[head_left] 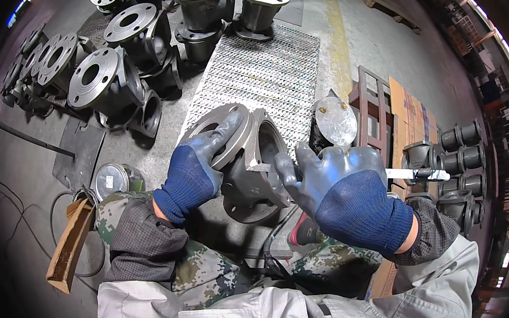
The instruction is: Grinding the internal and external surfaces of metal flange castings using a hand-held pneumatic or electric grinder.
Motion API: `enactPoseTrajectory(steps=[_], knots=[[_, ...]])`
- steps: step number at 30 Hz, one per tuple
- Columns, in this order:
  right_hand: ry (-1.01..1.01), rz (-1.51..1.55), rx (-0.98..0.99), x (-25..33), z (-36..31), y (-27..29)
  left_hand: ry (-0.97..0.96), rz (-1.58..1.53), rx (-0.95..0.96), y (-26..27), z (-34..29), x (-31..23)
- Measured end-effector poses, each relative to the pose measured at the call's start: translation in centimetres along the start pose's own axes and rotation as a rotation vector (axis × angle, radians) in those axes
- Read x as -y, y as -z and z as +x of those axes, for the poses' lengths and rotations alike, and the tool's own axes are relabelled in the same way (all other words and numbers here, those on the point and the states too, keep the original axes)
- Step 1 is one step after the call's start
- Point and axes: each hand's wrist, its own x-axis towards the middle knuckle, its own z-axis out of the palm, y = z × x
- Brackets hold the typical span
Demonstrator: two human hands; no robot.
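A dark grey flanged metal casting (250, 186) stands tilted in front of me, between my knees. My left hand (196, 162), in a blue knit glove with a grey coated palm, grips its round left flange, fingers lying over the rim. My right hand (349, 189), gloved alike, is closed around a long narrow tool (415, 174). The tool's white, wrapped-looking end sticks out to the right of the fist. At the left, its flat tip meets the casting's edge beside the oval opening. The tool's middle is hidden in the fist.
Flanged castings (105, 83) stand stacked at the left. A patterned metal plate (263, 68) lies ahead. Right are a round metal-topped object (334, 122), a brown frame (373, 103), cardboard (415, 116) and more castings (460, 157). A tin (114, 181) and hoses lie left. Another person crouches far left.
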Motion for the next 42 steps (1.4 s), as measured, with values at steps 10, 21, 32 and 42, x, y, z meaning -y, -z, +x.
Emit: enactPoseTrajectory(steps=[10, 21, 32, 42], knots=[[-0.018, 0.003, -0.151, -0.1, -0.2, -0.4, -0.034, -0.035, -0.030, -0.1, 0.2, 0.1], [0.063, 0.306, -0.306, -2.6, -1.0, -2.9, -0.118, -0.016, -0.042, 0.4, 0.3, 0.2], [-0.050, 1.050, -0.485, -1.6, -1.7, -9.5, 0.087, 0.039, 0.024, 0.9, -0.4, 0.8], [-0.039, 0.897, -0.488, -1.7, -0.9, -9.9, 0.061, 0.035, 0.011, 1.0, -0.4, 1.4]])
